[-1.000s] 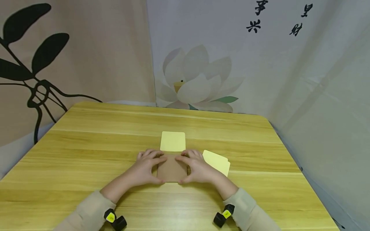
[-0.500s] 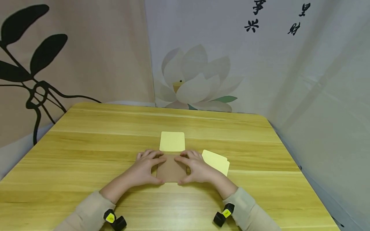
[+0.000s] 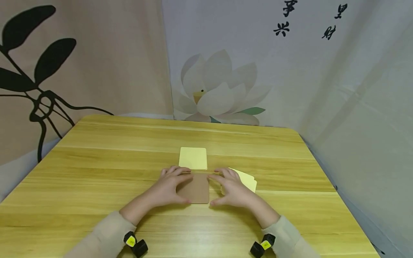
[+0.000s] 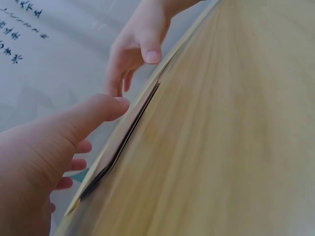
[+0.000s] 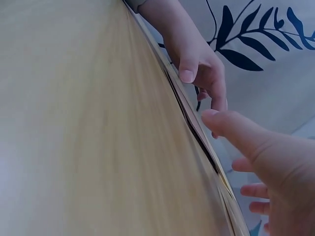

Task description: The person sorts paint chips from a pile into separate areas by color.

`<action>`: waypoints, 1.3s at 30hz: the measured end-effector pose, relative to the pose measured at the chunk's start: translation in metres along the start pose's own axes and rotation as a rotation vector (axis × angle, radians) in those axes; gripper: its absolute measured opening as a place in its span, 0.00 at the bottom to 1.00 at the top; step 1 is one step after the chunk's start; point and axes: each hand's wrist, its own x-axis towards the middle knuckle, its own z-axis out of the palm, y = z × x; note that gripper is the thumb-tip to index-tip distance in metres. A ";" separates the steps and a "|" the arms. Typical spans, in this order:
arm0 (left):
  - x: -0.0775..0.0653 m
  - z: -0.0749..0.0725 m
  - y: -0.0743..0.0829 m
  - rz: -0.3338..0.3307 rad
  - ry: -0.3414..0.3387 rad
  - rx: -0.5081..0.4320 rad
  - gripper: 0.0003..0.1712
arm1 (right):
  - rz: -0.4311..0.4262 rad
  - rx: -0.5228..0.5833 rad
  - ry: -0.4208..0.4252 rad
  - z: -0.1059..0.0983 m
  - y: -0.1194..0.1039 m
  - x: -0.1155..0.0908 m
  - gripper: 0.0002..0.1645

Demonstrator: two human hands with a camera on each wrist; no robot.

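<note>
I'm holding my left hand spread across the brown card's left edge, right hand spread just beside it, seemingly framing both sides for control

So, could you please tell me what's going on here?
A person's left hand is over the left side of a brown square on a wooden table, and the right hand is by its right edge. Whether they touch it is hard to tell. A yellow card lies beyond the square; more yellow cards lie partly behind the right hand.
</note>
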 end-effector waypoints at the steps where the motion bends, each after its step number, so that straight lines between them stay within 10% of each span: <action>1: 0.002 0.001 0.001 0.004 -0.003 -0.003 0.46 | 0.013 0.003 0.006 -0.001 0.002 -0.003 0.53; 39: 0.100 0.043 0.053 0.103 -0.180 0.049 0.52 | 0.190 0.000 0.102 -0.026 0.064 -0.066 0.55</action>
